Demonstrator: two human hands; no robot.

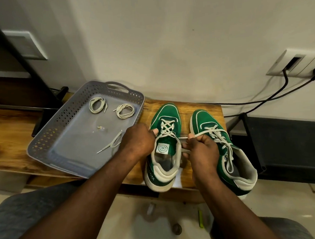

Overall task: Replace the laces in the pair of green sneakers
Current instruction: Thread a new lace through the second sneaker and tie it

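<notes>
Two green sneakers stand side by side on a wooden bench (198,107), toes pointing away from me. The left sneaker (164,156) has a white lace (165,129) crossed through its lower eyelets. My left hand (137,141) grips one end of that lace at the shoe's left side. My right hand (201,150) pinches the other end, pulled taut to the right between the shoes. The right sneaker (227,152) carries a loosely threaded white lace (222,139). Two coiled white laces (97,105) (125,111) lie in a grey tray.
The grey perforated tray (49,144) sits left of the shoes and also holds a loose lace (110,145). Black cables (273,93) run from a wall socket (295,63) at the right. A black rack (287,148) stands right of the bench. Small items lie on the floor below.
</notes>
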